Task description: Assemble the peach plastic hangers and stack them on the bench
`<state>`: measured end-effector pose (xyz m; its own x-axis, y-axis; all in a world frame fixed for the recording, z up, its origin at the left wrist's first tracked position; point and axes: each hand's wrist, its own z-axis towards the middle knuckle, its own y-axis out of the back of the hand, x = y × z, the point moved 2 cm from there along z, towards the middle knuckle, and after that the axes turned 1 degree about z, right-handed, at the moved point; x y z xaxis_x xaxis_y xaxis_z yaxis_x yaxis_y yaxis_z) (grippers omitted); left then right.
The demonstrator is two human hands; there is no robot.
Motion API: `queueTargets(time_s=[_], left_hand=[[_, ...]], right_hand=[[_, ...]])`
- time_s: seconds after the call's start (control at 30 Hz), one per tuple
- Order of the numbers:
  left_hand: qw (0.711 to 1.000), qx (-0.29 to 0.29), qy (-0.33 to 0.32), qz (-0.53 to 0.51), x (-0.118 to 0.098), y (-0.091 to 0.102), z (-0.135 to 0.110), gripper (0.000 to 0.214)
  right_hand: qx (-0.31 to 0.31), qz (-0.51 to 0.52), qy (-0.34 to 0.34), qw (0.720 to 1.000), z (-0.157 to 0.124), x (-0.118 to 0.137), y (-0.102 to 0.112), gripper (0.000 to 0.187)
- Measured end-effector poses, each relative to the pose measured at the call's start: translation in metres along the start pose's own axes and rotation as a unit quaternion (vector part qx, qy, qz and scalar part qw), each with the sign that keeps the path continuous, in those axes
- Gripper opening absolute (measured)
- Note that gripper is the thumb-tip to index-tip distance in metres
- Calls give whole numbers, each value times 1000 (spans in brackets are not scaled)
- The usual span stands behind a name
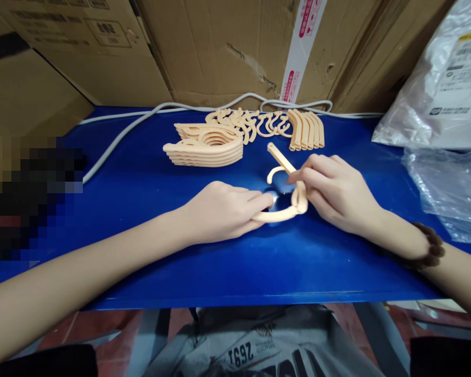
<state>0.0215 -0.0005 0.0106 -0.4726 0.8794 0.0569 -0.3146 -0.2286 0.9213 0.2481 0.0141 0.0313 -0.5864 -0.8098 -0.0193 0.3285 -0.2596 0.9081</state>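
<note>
Between my hands, over the blue table, is a beige plastic folding hanger (282,215) with a curved hook (272,174) and a straight-looking arm (279,156) pointing up and left. My left hand (230,210) is closed around the left end of its lower arm. The fingers of my right hand (333,189) pinch the hanger near its middle joint, where hook and arms come together; the fingertips partly cover that joint. Behind them lies a neat stack of folded hangers (204,152). Loose hooks (251,123) and a row of loose hanger arms (306,130) sit farther back.
Cardboard boxes (227,52) stand along the back of the blue table (220,272). A white cable (113,149) runs in front of them. At right are a labelled plastic bag (439,99) and clear plastic wrap (447,188). A blurred-out dark area covers the left side.
</note>
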Motion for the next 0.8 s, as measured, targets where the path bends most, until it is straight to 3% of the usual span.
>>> queueTargets(time_s=[0.27,0.43,0.8], left_hand=[[999,-2,-15,35,0,0,1,35],[999,-3,-18,29,0,0,1,31],[999,-31,14,31,1,3,2,24]], right_hand=[[4,11,-107,994,2,-4,2,19],[10,22,-107,994,2,-7,1,7],[24,-27,-87,996,-2,-13,-5,14]])
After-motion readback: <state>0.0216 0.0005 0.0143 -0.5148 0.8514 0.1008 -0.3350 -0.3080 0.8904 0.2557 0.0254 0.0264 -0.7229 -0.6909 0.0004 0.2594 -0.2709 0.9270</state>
